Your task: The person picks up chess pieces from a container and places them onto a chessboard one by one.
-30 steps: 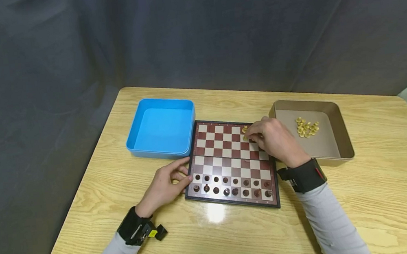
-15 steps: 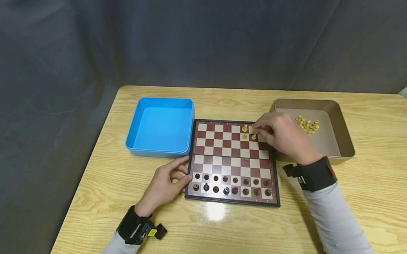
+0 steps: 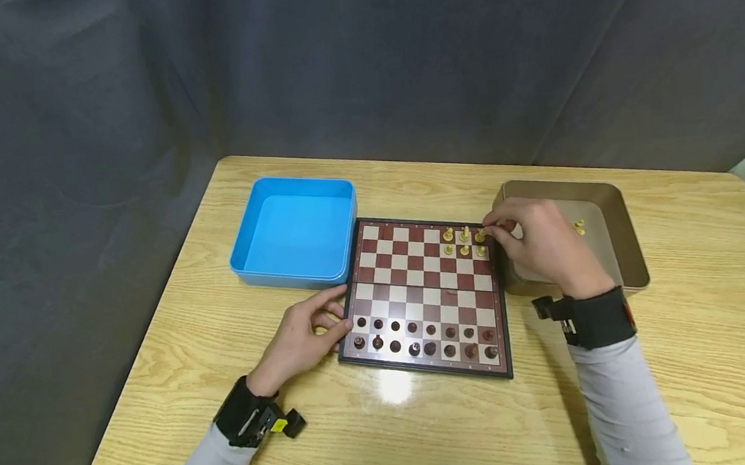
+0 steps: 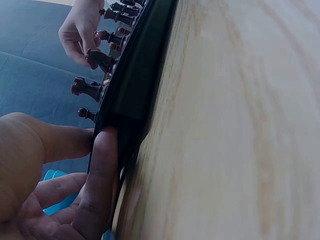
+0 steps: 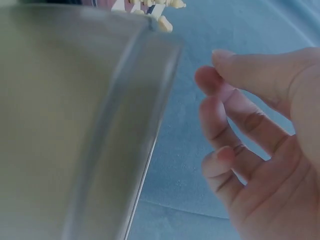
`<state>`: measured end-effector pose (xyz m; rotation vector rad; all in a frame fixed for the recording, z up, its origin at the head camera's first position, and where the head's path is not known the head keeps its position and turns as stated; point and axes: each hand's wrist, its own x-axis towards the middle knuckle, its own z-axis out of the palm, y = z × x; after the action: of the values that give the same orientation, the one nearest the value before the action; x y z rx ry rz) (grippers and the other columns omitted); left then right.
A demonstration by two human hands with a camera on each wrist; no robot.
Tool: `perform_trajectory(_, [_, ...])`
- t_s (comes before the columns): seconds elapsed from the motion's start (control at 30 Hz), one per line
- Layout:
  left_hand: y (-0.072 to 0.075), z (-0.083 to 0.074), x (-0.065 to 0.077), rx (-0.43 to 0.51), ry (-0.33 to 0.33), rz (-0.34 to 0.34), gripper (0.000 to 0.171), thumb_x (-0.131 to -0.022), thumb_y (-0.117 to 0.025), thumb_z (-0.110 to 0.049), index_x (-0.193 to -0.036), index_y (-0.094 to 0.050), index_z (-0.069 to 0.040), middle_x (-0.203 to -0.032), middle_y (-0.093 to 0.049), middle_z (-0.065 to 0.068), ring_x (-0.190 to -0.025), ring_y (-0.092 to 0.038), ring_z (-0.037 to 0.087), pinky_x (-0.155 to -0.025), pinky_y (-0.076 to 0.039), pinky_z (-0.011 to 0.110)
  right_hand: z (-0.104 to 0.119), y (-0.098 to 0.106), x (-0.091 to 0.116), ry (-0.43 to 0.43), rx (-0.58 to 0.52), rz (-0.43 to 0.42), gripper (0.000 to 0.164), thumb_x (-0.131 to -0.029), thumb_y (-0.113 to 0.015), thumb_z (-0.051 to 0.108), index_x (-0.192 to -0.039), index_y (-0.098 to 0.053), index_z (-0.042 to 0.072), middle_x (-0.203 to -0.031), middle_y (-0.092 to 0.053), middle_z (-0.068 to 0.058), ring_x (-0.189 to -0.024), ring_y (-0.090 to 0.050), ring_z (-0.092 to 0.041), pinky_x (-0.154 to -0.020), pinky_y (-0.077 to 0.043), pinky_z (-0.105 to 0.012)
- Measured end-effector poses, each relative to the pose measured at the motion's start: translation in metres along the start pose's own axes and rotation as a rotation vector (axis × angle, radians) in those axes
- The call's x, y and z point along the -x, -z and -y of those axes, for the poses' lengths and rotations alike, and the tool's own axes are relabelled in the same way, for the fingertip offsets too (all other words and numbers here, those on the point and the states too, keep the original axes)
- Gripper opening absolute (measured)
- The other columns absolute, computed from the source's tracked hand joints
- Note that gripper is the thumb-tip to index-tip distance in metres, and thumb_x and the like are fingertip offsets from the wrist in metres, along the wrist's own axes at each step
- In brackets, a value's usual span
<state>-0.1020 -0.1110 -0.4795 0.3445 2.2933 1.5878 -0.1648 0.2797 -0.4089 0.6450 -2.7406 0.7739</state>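
A brown-and-white chessboard (image 3: 411, 281) lies mid-table. My left hand (image 3: 305, 336) grips its left edge, thumb and forefinger pressed at the corner in the left wrist view. Two rows of dark chess pieces (image 3: 414, 350) stand along the near side. At the far right corner stand several yellow chess pieces (image 3: 464, 235) in two short rows. My right hand (image 3: 542, 242) is beside the corner piece (image 3: 479, 237), thumb and forefinger close together. In the right wrist view nothing shows between those fingertips (image 5: 207, 80), which are apart from the pieces.
A brown box (image 3: 625, 238) stands right of the board under my right hand, with yellow pieces (image 3: 579, 226) inside, partly hidden by the hand. An empty-looking blue box (image 3: 305, 228) touches the board's far left side. A dark curtain (image 3: 357, 77) hangs behind the table.
My right hand has moved rightward along the far rows, from the third column to the corner, and more standing yellow pieces now show. My left hand has stayed at the board's edge.
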Motion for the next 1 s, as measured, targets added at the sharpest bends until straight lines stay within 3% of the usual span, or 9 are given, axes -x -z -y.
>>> perform_trajectory(0.2, [0.000,0.000,0.000,-0.021,-0.002,-0.001,0.060,-0.098,-0.075,-0.001,-0.154,-0.054,0.000,-0.111,-0.071,0.016,-0.080,-0.074,0.017,-0.065,-0.066,0.030,-0.004,0.008,0.003,0.010,0.033,-0.038,0.012,-0.092,-0.077,-0.005,-0.101,-0.081,0.002,-0.097,-0.077,-0.011,-0.079,-0.067,-0.021,-0.064,-0.049,-0.030])
perform_trajectory(0.37, [0.001,0.001,0.000,-0.031,-0.002,-0.001,0.060,-0.098,-0.075,-0.002,-0.154,-0.054,0.000,-0.111,-0.071,0.015,-0.081,-0.074,0.017,-0.065,-0.066,0.030,-0.006,0.014,0.005,-0.004,0.056,-0.056,0.013,-0.092,-0.079,-0.004,-0.102,-0.082,0.003,-0.096,-0.078,-0.009,-0.078,-0.067,-0.020,-0.062,-0.047,-0.027])
perform_trajectory(1.0, [0.001,0.000,-0.001,-0.040,-0.004,-0.002,0.060,-0.098,-0.075,-0.002,-0.154,-0.054,0.001,-0.111,-0.071,0.015,-0.082,-0.075,0.018,-0.065,-0.065,0.029,-0.028,0.040,0.019,-0.160,0.069,-0.129,0.010,-0.095,-0.076,0.002,-0.104,-0.081,0.001,-0.096,-0.079,-0.015,-0.079,-0.066,-0.027,-0.051,-0.038,-0.014])
